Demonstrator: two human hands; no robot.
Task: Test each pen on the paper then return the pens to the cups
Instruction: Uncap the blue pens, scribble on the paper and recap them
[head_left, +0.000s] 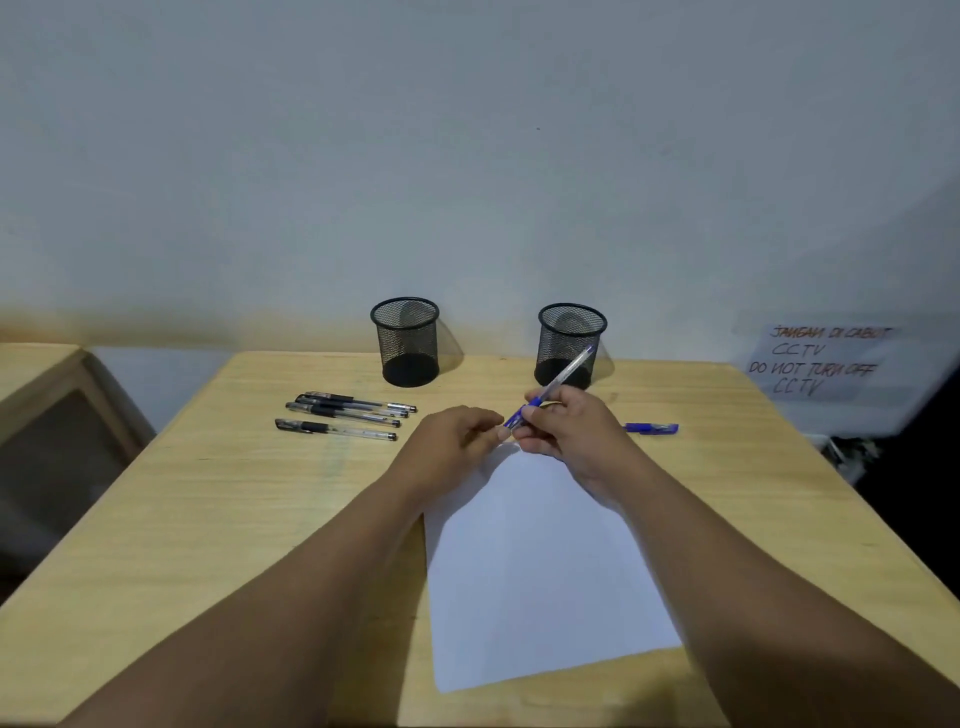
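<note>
My right hand (566, 431) grips a blue pen (563, 376) by its lower barrel, its back end tilted up towards the right mesh cup (571, 345). My left hand (457, 441) pinches the pen's tip end, whether on its cap I cannot tell. Both hands hover over the top edge of a blank white paper (535, 571). Another blue pen (652, 428) lies on the table to the right. Several black pens (348, 413) lie side by side at the left. The left mesh cup (405, 340) and the right one look empty.
The wooden table (208, 519) ends at a pale wall behind the cups. A handwritten CCTV notice (821, 361) hangs at the right. A second wooden piece of furniture (47, 395) stands to the left, beyond a gap.
</note>
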